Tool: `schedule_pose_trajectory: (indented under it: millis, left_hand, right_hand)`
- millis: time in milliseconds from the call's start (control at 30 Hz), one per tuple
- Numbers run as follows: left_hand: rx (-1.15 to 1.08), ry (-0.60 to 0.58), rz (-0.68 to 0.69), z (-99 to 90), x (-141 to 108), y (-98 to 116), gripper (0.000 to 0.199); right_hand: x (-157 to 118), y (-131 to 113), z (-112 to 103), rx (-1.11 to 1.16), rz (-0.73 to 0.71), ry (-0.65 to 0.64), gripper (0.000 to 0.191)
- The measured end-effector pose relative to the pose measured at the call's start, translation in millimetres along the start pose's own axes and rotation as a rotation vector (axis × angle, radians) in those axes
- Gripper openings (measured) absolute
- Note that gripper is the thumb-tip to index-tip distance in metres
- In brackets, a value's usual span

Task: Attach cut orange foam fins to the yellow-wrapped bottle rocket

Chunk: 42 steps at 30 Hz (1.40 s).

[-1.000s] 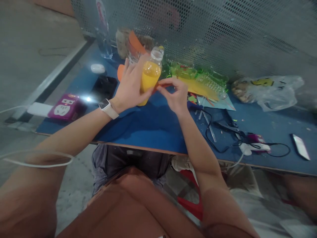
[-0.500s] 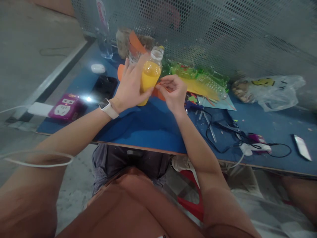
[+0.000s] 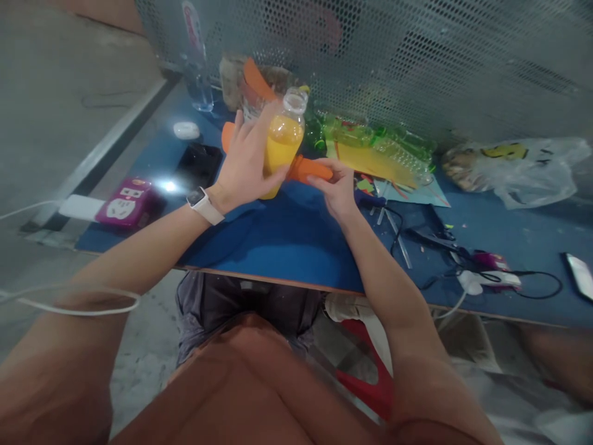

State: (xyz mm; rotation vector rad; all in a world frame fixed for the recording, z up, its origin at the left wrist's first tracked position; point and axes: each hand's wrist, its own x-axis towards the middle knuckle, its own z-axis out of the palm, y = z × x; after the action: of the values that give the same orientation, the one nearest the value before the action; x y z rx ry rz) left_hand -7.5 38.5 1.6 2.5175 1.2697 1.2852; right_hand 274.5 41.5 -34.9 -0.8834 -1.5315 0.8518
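My left hand [image 3: 250, 151] is wrapped around a clear plastic bottle [image 3: 282, 139] whose body below the neck is yellow. The bottle stands tilted slightly over the table, its open mouth facing up. My right hand [image 3: 340, 188] pinches the outer end of an orange strip [image 3: 311, 169], which reaches to the bottle's right side; whether it is fixed there I cannot tell. Another orange blade-shaped piece [image 3: 258, 80] slants up behind the bottle. A further orange piece [image 3: 227, 136] peeks out left of my left hand.
On the blue table [image 3: 269, 241] lie a dark phone [image 3: 199, 164], a white case [image 3: 186, 130] and a purple power socket [image 3: 125, 203]. Green plastic bottles [image 3: 352, 131], yellow sheets [image 3: 370, 164], cables [image 3: 417, 238] and a plastic bag [image 3: 532, 167] are rightward. A perforated metal screen [image 3: 417, 62] rises behind.
My right hand has moved right, away from the bottle, and now grips the outer end of the orange strip, which shows more fully. My left hand keeps its hold on the bottle.
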Motion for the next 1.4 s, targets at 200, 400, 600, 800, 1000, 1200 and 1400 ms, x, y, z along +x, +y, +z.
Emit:
schedule_pose_trajectory:
  millis: [200,400,600,800,1000,1200,1400]
  left_hand:
    - [0.064,0.042,0.068,-4.6,-0.4,7.3,0.103]
    - [0.059,0.037,0.060,-7.0,-0.3,5.2,0.104]
    - [0.016,-0.022,0.006,-8.3,1.0,3.0,0.111]
    - [0.018,0.012,0.002,-7.1,1.1,3.5,0.107]
    - [0.030,0.046,0.044,-4.3,0.7,5.0,0.101]
    - [0.060,0.086,0.048,-7.2,-0.6,13.7,0.094]
    - [0.081,0.028,0.038,-8.3,-0.3,12.7,0.100]
  right_hand:
    - [-5.6,10.9,23.6,-0.043,0.031,0.032,0.063]
    - [-8.1,-0.2,42.5,-0.069,-0.061,0.058,0.058]
    - [-7.9,0.2,44.9,-0.104,-0.033,0.071,0.060]
    - [-7.8,-3.5,44.2,-0.177,0.019,0.093,0.057]
    - [-10.3,-14.6,45.4,-0.267,0.071,0.085,0.038]
    - [-12.4,-16.4,46.5,-0.238,0.037,0.092,0.039]
    - [-13.0,-20.7,46.2,-0.166,-0.049,0.077,0.037]
